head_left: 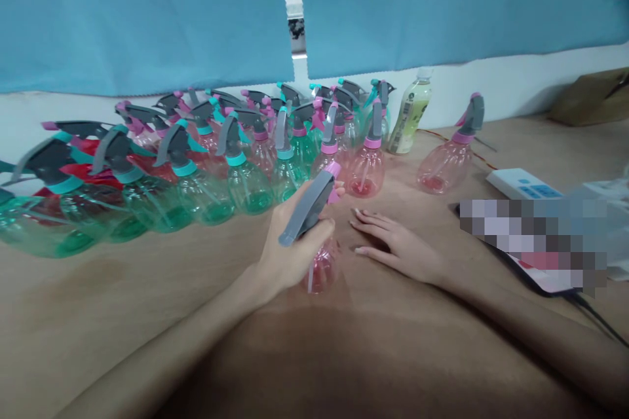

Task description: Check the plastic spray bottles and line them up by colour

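Observation:
My left hand (287, 242) is wrapped round the neck of a pink spray bottle (322, 272) with a grey trigger head and pink nozzle. The bottle is close in front of me, its lower body showing below my fingers. To its right, my right hand (393, 245) rests on the table with fingers stretched out and nothing in them. Just beyond my hands stands another pink spray bottle (365, 173). Several green spray bottles (249, 186) with teal collars form a row to the left, with more pink and green ones behind them.
A drink bottle (411, 114) and a lone pink spray bottle (445, 167) stand at the back right. A white device with blue buttons (523, 184) and a dark-edged, blurred-out device (531, 255) lie at right. Blue sheeting (147, 13) covers the wall; a brown object (590, 98) sits far right.

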A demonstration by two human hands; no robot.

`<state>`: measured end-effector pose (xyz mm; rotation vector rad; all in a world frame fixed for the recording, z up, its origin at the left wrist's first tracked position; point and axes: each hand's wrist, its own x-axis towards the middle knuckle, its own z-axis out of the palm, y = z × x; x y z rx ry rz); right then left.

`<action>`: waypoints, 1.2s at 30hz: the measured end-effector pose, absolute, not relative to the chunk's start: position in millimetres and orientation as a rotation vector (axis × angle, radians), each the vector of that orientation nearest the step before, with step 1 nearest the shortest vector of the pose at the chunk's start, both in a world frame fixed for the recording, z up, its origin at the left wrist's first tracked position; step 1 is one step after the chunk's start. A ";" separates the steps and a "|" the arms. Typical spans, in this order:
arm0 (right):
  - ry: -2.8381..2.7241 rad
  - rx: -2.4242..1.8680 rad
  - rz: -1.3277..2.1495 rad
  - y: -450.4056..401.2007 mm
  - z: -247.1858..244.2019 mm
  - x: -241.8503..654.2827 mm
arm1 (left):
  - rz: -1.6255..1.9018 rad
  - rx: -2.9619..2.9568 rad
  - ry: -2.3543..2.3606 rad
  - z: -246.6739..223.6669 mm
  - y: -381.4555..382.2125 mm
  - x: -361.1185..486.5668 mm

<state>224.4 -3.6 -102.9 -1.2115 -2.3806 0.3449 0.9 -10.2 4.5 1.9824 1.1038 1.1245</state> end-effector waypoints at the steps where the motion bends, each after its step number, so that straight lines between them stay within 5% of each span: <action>1: -2.383 -1.214 0.346 -3.7 -102.9 224.4 | 1.134 1.985 1.102 4.7 -10.1 0.9; 36: -2.365 -1.220 0.384 -2.2 -105.4 225.6 | 1.037 2.011 1.038 12.0 -5.7 -0.9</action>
